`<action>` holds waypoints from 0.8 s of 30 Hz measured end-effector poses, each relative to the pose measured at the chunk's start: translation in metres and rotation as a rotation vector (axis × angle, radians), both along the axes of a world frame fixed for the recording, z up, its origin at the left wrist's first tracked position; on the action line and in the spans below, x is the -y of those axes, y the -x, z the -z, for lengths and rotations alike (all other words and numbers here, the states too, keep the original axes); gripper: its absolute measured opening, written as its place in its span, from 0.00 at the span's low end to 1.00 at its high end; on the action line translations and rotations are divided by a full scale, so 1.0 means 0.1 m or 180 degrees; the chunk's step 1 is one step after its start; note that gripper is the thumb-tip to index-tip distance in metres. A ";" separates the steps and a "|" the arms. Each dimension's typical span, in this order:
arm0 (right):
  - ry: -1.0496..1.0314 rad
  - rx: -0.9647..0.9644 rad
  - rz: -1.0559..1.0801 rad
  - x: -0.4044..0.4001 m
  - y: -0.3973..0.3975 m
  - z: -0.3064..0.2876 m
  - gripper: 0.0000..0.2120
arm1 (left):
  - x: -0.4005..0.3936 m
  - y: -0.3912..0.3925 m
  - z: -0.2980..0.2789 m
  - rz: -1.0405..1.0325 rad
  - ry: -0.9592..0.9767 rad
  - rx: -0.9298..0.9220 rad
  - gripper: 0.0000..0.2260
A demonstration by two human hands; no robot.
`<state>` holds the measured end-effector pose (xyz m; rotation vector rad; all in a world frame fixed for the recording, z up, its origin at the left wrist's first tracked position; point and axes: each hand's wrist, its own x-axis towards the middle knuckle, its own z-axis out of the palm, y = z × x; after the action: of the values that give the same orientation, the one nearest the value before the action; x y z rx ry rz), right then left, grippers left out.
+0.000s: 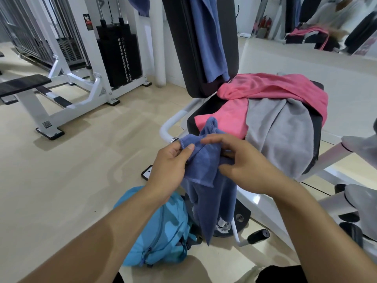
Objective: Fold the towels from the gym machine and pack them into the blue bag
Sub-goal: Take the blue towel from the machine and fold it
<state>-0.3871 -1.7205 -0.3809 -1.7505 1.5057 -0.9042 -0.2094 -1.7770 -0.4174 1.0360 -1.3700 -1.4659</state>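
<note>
Both hands are on the blue towel (pixel 206 172) right now: left hand (pixel 171 166) pinches a hemmed top corner, right hand (pixel 244 166) has its fingers (pixel 214 139) bunched in the cloth beside it. The towel's length hangs straight down from them, directly over the blue bag (pixel 161 227) on the floor. Looks like the edge needs spreading sideways first.

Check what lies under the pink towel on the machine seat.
The pink towel overlaps a grey towel, both on the black seat. Anything else beneath them is covered.
</note>
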 end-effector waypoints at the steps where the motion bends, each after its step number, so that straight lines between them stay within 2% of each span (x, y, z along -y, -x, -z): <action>1: -0.0078 -0.0137 -0.0192 -0.01 0.04 0.01 0.32 | 0.00 -0.01 0.00 0.0024 0.0032 0.0001 0.10; 4: -0.0166 -0.0380 -0.0403 -0.04 0.10 0.05 0.33 | -0.01 -0.01 0.00 0.0011 0.0114 0.0030 0.23; 6: -0.0075 -0.0303 -0.0352 -0.06 0.07 0.08 0.30 | -0.02 0.00 0.00 0.0013 0.0147 0.0017 0.26; 10: 0.0561 -0.0516 -0.0051 -0.06 0.00 0.14 0.14 | -0.02 -0.01 0.01 -0.0005 0.0163 -0.0009 0.25; 12: 0.0777 -0.0663 0.0183 -0.05 -0.02 0.14 0.05 | -0.02 -0.01 -0.01 -0.0021 0.0114 0.0016 0.27; 13: 0.0946 -0.0776 0.0337 -0.04 -0.04 0.12 0.01 | -0.02 -0.01 -0.02 -0.0013 0.0099 0.0038 0.27; 14: 0.1183 -0.0932 0.0514 -0.03 -0.07 0.11 0.03 | -0.03 -0.01 -0.05 0.0008 0.0120 0.0049 0.24; 16: 0.1538 -0.1079 0.0759 -0.04 -0.12 0.07 0.07 | -0.05 -0.01 -0.07 0.0045 0.0244 0.0092 0.12; 17: 0.1549 -0.1013 0.0810 -0.05 -0.15 0.03 0.07 | -0.06 -0.02 -0.08 0.0062 0.0309 0.0100 0.09; 20: 0.1296 -0.0554 0.0689 -0.08 -0.20 -0.01 0.03 | -0.08 -0.02 -0.10 0.0090 0.0457 0.0006 0.09; 24: 0.1240 -0.0394 0.0819 -0.05 -0.19 0.04 0.02 | -0.10 -0.04 -0.11 0.0276 0.0580 -0.0101 0.11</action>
<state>-0.3678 -1.7154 -0.3847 -1.9390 1.7543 -1.3131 -0.2051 -1.7670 -0.4066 0.8437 -1.5112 -1.3845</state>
